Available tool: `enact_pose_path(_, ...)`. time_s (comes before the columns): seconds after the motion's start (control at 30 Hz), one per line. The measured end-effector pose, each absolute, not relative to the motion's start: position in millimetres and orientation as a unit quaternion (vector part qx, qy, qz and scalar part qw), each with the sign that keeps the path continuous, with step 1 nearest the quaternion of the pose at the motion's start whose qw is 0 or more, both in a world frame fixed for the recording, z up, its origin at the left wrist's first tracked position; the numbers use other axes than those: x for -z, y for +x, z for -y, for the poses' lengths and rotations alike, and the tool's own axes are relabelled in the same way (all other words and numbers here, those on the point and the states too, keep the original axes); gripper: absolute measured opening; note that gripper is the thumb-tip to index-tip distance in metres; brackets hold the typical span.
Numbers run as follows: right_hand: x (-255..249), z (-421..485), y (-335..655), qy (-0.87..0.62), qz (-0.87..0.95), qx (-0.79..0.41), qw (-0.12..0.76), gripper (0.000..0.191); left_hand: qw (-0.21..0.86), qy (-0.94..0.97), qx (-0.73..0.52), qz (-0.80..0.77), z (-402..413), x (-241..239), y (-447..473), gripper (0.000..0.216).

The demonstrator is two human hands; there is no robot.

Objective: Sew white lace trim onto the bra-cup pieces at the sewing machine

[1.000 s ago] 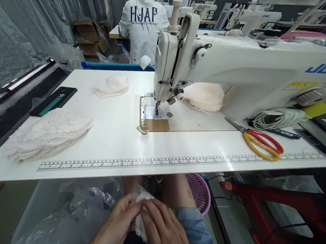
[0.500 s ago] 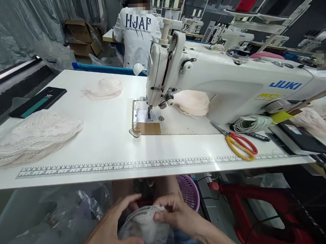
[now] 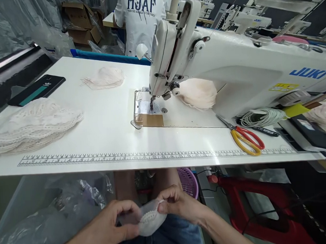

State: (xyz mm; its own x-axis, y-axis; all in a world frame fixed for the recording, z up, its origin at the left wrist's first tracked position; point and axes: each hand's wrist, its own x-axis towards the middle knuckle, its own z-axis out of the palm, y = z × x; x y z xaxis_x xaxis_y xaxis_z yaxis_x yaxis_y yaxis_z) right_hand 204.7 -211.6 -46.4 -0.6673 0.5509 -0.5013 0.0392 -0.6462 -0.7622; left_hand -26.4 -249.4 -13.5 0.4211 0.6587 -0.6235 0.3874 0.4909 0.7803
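Observation:
Below the table's front edge, over my lap, I hold a small white lace-edged fabric piece point(image 3: 152, 220); it is thin, sheer and folded over. My left hand point(image 3: 117, 221) curls around its left side, with the thumb beneath and the fingers above. At its upper right corner, my right hand point(image 3: 176, 205) pinches the cloth between thumb and fingers. Above the hands on the table stands a white sewing machine point(image 3: 231, 67), its needle area free of cloth. A pile of similar lace pieces point(image 3: 34, 125) lies on the left of the table.
A ruler strip point(image 3: 154, 156) runs along the table's front edge. Scissors point(image 3: 247, 139), coiled cord point(image 3: 262, 116) and a dark phone-shaped case point(image 3: 38, 90) lie on top. Pale cloth point(image 3: 198, 93) sits under the machine arm. A purple basket point(image 3: 189, 182) stands below. A person point(image 3: 141, 24) sits ahead.
My left hand has closed in on the fabric piece, which now looks smaller and more folded. My right hand keeps its pinch. The view has tilted down slightly.

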Motion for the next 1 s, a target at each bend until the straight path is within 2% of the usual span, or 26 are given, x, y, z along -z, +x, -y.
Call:
enact_pose_path(0.27, 44.6, 214.4, 209.2, -0.377, 0.394, -0.826, 0.143, 0.036, 0.69, 0.53, -0.095, -0.485, 250.8, 21.2, -24.2, 0.026)
enact_pose_path(0.43, 45.5, 214.4, 206.9, -0.381, 0.408, -0.817, 0.142, 0.038, 0.641, 0.495, -0.112, -0.575, 260.0, 25.6, -21.2, 0.032)
enact_pose_path(0.53, 45.1, 214.3, 207.9, -0.386, 0.423, -0.808, 0.141, 0.035, 0.632, 0.491, -0.087, -0.594, 261.1, 27.4, -13.9, 0.018)
enact_pose_path(0.77, 39.4, 214.6, 206.1, -0.375, 0.444, -0.808, 0.096, 0.039, 0.741, 0.427, -0.073, -0.513, 252.3, 25.6, -12.9, 0.011)
enact_pose_path(0.87, 42.6, 213.2, 206.1, -0.386, 0.438, -0.806, 0.098, 0.034, 0.794, 0.4, -0.068, -0.452, 248.3, 20.4, -19.6, 0.014)
enact_pose_path(1.0, 52.0, 210.1, 213.2, -0.394, 0.42, -0.811, 0.097, 0.027, 0.813, 0.38, -0.06, -0.437, 246.3, 15.5, -27.8, 0.014)
